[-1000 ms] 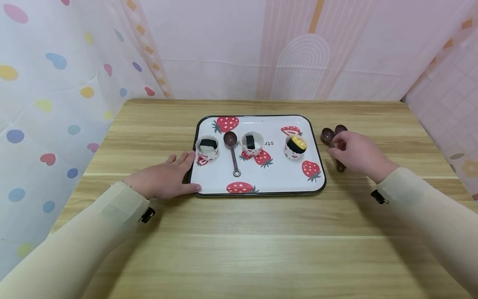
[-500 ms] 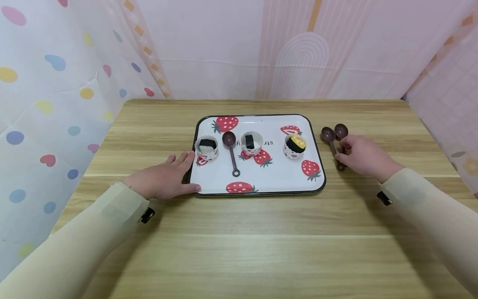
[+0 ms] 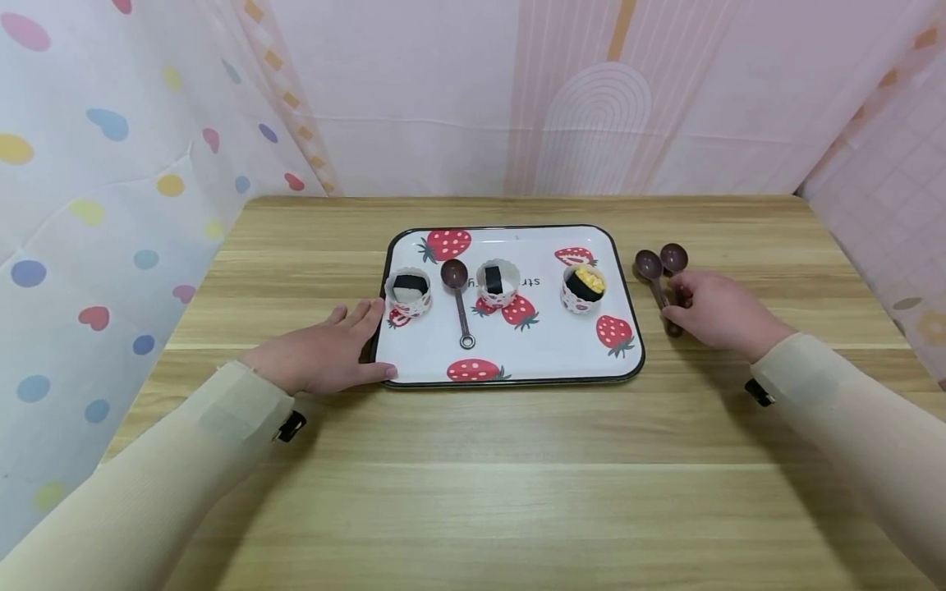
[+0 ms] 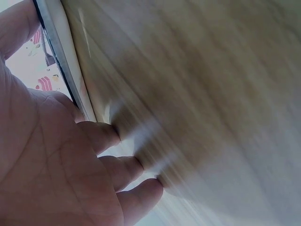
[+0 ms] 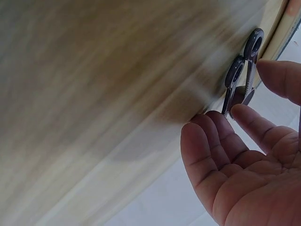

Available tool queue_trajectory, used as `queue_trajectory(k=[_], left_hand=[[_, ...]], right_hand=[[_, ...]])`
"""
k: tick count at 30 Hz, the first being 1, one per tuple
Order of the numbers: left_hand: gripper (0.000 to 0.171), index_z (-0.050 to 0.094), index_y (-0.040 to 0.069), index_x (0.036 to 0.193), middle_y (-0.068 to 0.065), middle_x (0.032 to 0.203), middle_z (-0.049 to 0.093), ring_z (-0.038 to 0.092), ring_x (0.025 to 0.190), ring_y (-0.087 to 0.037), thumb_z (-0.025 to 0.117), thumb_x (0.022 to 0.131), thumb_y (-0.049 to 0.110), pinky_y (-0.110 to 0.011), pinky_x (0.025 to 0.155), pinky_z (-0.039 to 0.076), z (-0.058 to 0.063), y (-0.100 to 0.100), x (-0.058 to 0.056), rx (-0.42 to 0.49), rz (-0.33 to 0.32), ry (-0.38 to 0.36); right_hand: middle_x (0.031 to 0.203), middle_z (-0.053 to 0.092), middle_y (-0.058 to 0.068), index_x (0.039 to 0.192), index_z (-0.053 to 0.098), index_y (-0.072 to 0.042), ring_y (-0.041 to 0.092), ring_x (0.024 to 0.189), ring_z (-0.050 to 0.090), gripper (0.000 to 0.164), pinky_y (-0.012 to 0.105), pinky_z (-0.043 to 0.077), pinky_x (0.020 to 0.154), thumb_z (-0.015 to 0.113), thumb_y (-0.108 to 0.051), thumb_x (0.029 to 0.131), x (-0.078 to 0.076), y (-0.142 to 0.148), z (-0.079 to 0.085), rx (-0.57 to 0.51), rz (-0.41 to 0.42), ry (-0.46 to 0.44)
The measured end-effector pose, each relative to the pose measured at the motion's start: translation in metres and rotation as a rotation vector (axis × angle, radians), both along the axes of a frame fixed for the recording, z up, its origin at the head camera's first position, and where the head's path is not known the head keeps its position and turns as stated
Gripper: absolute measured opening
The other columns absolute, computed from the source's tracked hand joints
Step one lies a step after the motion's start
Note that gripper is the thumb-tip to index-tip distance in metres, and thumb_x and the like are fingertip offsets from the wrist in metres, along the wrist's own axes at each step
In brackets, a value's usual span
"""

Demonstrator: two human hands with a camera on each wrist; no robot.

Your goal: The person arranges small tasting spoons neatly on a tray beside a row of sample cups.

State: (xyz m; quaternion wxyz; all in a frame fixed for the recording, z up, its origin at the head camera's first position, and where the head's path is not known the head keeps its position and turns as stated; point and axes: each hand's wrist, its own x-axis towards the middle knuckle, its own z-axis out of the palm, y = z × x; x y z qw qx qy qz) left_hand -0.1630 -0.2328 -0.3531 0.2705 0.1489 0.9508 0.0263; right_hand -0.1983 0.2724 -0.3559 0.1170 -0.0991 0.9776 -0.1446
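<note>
My left hand (image 3: 321,355) rests with spread fingers at the left edge of a white strawberry-print tray (image 3: 547,361), its thumb over the rim. In the left wrist view, the other fingertips touch the tabletop beside the tray. At the right, my right hand (image 3: 727,313) reaches over two brown measuring spoons, the left spoon (image 3: 649,265) and the right spoon (image 3: 674,258). Their handles lie close together, partly hidden by my fingers. From the right wrist, the spoon handles (image 5: 235,73) stand between my parted thumb (image 5: 280,79) and index finger, both right beside them.
On the tray are a third brown spoon (image 3: 454,275) and three paper cups. The left cup (image 3: 411,307) and middle cup (image 3: 499,300) hold rice pieces with black bands; the right cup (image 3: 580,305) holds a yellow-topped roll. Patterned curtains (image 3: 414,98) hang behind and beside the wooden table (image 3: 473,484).
My right hand has shifted slightly right and toward me, uncovering more of the left spoon's handle. The left hand and the tray stay put.
</note>
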Motion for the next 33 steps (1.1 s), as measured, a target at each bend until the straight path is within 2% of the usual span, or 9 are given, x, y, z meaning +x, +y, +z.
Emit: queue_trajectory(k=[8, 15, 24, 33], left_hand=[[0.117, -0.001, 0.005, 0.169, -0.027, 0.175, 0.003, 0.007, 0.156, -0.062, 0.051, 0.095, 0.08, -0.073, 0.122, 0.022, 0.0, 0.0003, 0.0001, -0.005, 0.01, -0.007], [0.117, -0.001, 0.005, 0.169, -0.028, 0.175, 0.003, 0.007, 0.155, -0.063, 0.051, 0.095, 0.08, -0.074, 0.122, 0.023, 0.0008, 0.001, 0.0003, -0.005, 0.01, -0.008], [0.116, -0.001, 0.004, 0.169, -0.028, 0.175, 0.003, 0.007, 0.155, -0.063, 0.051, 0.096, 0.078, -0.073, 0.122, 0.023, 0.0028, 0.0016, 0.0012, 0.003, 0.003, -0.004], [0.117, -0.001, 0.004, 0.169, -0.029, 0.175, 0.003, 0.007, 0.155, -0.063, 0.05, 0.096, 0.079, -0.074, 0.122, 0.023, 0.002, 0.0012, 0.001, 0.003, 0.001, -0.005]], right_hand=[[0.102, 0.07, 0.02, 0.123, 0.066, 0.005, 0.033, 0.089, 0.063, 0.033, 0.056, 0.052, 0.085, 0.064, -0.021, 0.102, -0.0015, 0.0, -0.0008, 0.023, 0.012, 0.013], [0.104, 0.07, 0.021, 0.129, 0.065, 0.004, 0.034, 0.089, 0.062, 0.037, 0.056, 0.052, 0.083, 0.063, -0.023, 0.103, -0.0014, 0.0012, -0.0003, 0.039, 0.0, 0.001], [0.095, 0.071, 0.015, 0.126, 0.068, 0.0, 0.028, 0.082, 0.061, 0.032, 0.045, 0.049, 0.074, 0.063, -0.021, 0.103, -0.0004, 0.0037, 0.001, 0.034, 0.002, -0.013], [0.086, 0.067, 0.01, 0.121, 0.07, 0.0, 0.025, 0.074, 0.057, 0.035, 0.035, 0.042, 0.064, 0.067, -0.029, 0.102, -0.0006, 0.0018, 0.0, 0.049, -0.001, -0.018]])
